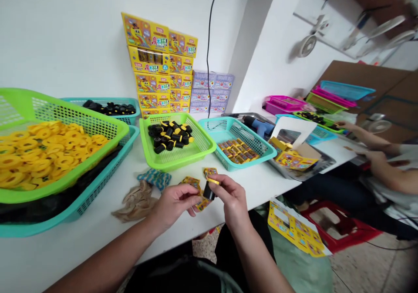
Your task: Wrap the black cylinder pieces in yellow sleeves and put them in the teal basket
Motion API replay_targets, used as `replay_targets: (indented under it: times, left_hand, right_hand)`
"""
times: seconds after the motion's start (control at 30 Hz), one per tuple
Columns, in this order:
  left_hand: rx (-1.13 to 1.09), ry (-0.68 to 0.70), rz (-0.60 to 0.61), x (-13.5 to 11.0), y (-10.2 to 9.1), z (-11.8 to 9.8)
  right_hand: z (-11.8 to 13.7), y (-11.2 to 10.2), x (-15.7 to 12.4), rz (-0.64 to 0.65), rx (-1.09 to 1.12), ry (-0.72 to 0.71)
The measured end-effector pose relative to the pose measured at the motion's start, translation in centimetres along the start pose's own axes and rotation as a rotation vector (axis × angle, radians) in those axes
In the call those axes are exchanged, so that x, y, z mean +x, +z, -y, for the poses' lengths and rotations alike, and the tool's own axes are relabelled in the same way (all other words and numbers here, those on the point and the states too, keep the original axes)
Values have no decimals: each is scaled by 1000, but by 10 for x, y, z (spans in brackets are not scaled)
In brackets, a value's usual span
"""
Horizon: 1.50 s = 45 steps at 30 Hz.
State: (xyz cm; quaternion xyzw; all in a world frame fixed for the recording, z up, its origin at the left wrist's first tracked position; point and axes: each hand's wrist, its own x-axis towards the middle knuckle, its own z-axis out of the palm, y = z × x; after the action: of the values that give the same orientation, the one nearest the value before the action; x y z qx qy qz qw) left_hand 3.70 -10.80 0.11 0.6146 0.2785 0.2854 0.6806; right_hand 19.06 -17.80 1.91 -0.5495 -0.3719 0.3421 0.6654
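Note:
My left hand [175,203] and my right hand [230,196] meet over the front edge of the white table [98,232]. The right hand's fingers pinch a small black cylinder with a yellow rim [209,190]. The left hand's fingers are closed on a printed yellow card or label [192,183] right beside the cylinder. Another small yellow card [210,171] lies on the table just behind the hands. A green basket [153,151] directly behind holds several black and yellow cylinders [170,135].
A big green basket of yellow rings [42,153] sits left on teal baskets. A teal basket [214,129] holds small printed packs. Yellow boxes [160,66] are stacked by the wall. A cloth glove [137,201] lies left. Another person's arms [375,153] work at right.

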Motion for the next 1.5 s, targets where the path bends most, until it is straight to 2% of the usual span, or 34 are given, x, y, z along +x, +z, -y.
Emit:
replay_targets:
  times: [0.33, 0.43, 0.53, 0.63, 0.73, 0.97, 1.13, 1.23, 1.5]
  left_hand:
    - [-68, -38, -25, -2, 3, -4]
    - [-98, -66, 8, -3, 2, -4]
    - [-115, -97, 69, -3, 0, -3]
    - [-113, -109, 103, -3, -2, 0]
    - [-101, -94, 86, -3, -3, 3]
    - [-229, -84, 73, -5, -1, 6]
    - [-424, -139, 106, -6, 2, 9]
    - [-445, -155, 129, -5, 3, 12]
    - [-332, -96, 148, -6, 2, 9]
  right_hand:
    - [-9, 9, -2, -65, 29, -23]
    - [-9, 11, -4, -80, 83, -33]
    - [-11, 11, -5, -91, 39, -62]
    - [-12, 11, -6, -80, -69, -84]
    - [-10, 10, -4, -56, -104, -69]
    - [0, 16, -4, 40, 33, -6]
    - [-5, 19, -7, -60, -141, -145]
    - [-8, 19, -5, -108, -251, -211]
    - [1, 18, -1, 11, -304, -136]
